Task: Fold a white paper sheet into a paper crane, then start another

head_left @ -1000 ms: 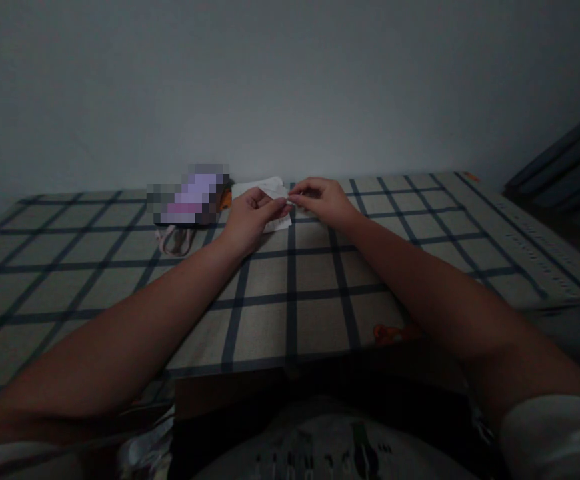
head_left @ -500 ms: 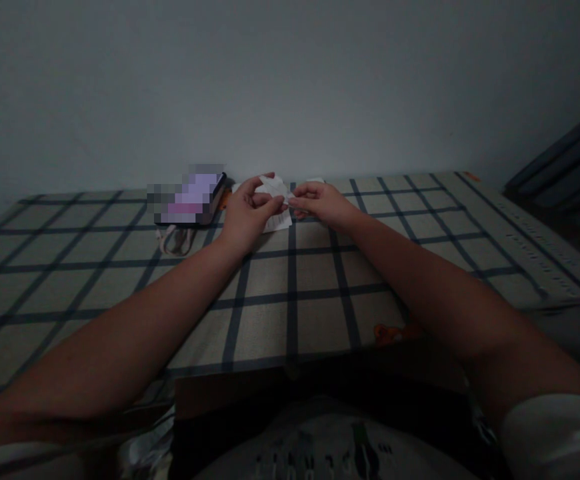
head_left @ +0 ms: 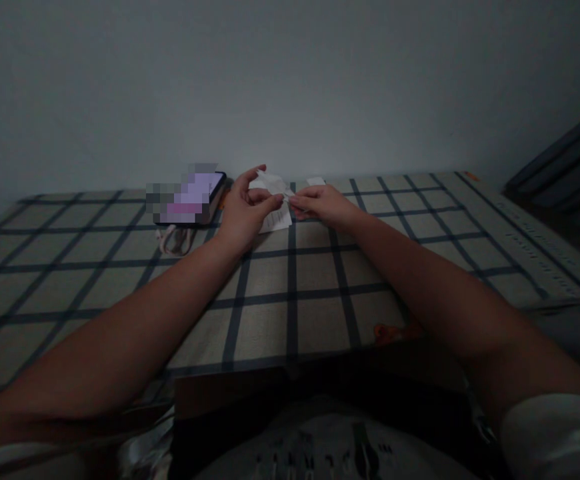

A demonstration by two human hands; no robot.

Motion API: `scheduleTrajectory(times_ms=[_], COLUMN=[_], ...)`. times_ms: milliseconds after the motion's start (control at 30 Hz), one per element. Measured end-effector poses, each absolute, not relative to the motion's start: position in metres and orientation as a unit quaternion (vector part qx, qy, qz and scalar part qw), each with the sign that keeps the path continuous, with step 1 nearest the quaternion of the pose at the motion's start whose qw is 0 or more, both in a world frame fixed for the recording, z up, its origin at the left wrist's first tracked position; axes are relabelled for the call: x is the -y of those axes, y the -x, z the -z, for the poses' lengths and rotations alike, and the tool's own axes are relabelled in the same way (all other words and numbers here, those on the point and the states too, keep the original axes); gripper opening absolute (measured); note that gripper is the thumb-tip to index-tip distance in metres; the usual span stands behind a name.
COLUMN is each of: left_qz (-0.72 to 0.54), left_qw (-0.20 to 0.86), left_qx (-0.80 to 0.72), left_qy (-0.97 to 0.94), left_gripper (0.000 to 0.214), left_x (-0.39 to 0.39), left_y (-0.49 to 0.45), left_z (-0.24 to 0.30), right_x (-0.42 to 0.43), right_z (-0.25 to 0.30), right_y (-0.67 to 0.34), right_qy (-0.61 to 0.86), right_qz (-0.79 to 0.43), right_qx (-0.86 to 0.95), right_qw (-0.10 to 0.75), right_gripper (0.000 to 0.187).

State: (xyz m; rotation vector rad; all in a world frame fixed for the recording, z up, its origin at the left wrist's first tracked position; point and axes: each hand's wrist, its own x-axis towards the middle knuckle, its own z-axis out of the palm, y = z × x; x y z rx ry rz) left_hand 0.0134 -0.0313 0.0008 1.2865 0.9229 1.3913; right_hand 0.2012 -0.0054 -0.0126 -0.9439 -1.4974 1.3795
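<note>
A crumpled, folded piece of white paper (head_left: 272,183) is held between my two hands above the far part of the table. My left hand (head_left: 245,207) grips its left side, thumb and a finger pinching near the middle while another finger reaches up behind it. From the right, my right hand (head_left: 326,205) pinches the paper's right end between thumb and fingertips. Beneath them a printed white sheet (head_left: 277,220) lies on the cloth, partly covered by my left hand. Just behind my right hand a small white piece (head_left: 315,181) shows.
A checked cloth (head_left: 315,320) covers the table, which meets a plain wall (head_left: 290,87). Left of my hands a phone (head_left: 195,197), partly pixelated, leans with its screen lit. A pale looped cable (head_left: 176,241) lies in front of it. Dark folded fabric (head_left: 565,167) hangs at far right.
My left hand has shifted slightly left and its upper finger is raised more. The right fingers have drawn closer together on the paper. The paper's upper part has changed shape a little.
</note>
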Motion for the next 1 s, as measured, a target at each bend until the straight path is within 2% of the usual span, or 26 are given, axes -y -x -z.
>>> scheduleTrajectory(times_ms=[467,667,1000], left_qz=[-0.569,-0.570,-0.581], left_qw=[0.518,0.484,0.485], left_qx=[-0.388,-0.380,-0.397], left_qy=[-0.507,-0.544,-0.520], left_gripper=[0.089,0.083,0.088], left_x=[0.037,0.029,0.034], left_y=[-0.017,-0.013,-0.013], left_z=[-0.004,0.001,-0.004], right_x=[0.005,0.007,0.004], right_z=[0.013,0.013,0.014], right_y=[-0.206,-0.206,-0.213], right_qy=[0.377,0.375,0.392], right_qz=[-0.390,-0.411,-0.436], right_qx=[0.732,0.730,0.720], right_qw=[0.413,0.397,0.371], right_gripper=[0.031,0.040,0.032])
